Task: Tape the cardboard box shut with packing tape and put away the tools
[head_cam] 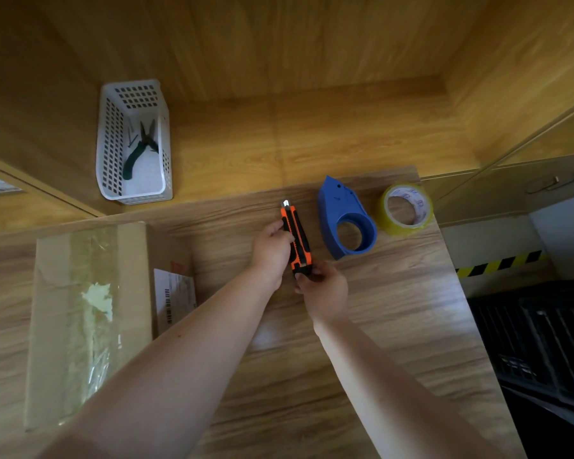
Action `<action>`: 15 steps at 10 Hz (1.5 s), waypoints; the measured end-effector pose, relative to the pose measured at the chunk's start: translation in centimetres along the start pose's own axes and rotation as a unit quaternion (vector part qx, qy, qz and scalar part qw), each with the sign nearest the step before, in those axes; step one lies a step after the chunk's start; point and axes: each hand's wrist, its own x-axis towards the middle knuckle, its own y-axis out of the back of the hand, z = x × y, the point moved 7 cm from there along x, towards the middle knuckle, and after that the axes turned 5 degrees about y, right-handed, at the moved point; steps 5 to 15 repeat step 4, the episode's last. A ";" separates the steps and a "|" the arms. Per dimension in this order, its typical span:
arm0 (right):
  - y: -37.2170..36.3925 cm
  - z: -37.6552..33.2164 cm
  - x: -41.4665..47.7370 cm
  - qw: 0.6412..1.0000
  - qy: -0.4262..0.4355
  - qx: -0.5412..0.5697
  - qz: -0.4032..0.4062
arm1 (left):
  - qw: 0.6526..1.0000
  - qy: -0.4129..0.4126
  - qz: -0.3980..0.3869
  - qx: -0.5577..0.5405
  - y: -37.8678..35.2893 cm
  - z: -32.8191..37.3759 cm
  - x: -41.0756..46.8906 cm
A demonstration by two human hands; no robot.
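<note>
Cardboard box (87, 313) lies flat on the desk (362, 342) at about eight o'clock from the middle of the view, its top crossed lengthwise by a band of clear, wrinkled tape with a torn pale patch showing under it. A white shipping label (174, 298) sits on the side that faces three o'clock.

Near the centre, both hands meet on an orange and black utility knife (297, 238). The left hand (272, 251) has its fingers closed on the knife's body from the nine o'clock side, and the right hand (323, 291) pinches the butt end at six o'clock. The knife's metal tip points to twelve o'clock, away from the person. Whether the knife is touching the desk cannot be told.

Just beside the knife at three o'clock lies a blue tape dispenser (345, 218) with no roll in its ring. Further toward three o'clock, near the desk's far right corner, stands a roll of yellowish packing tape (406, 208), apart from the dispenser.

At ten o'clock, on the wooden floor beyond the desk, a white perforated basket (113, 154) holds dark-handled pliers (141, 149). At four o'clock, past the desk's edge, sits a black slatted crate (540, 336).
</note>
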 end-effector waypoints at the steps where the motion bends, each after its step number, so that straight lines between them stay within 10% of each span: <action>1: 0.0 -0.3 -0.5 1.000 0.009 -0.021 -0.006 | 1.000 -0.005 -0.002 0.007 0.3 -0.1 -0.3; 15: 1.8 -2.2 -1.9 1.000 -0.011 0.010 -0.026 | 1.000 -0.018 -0.002 0.020 1.7 0.2 -3.0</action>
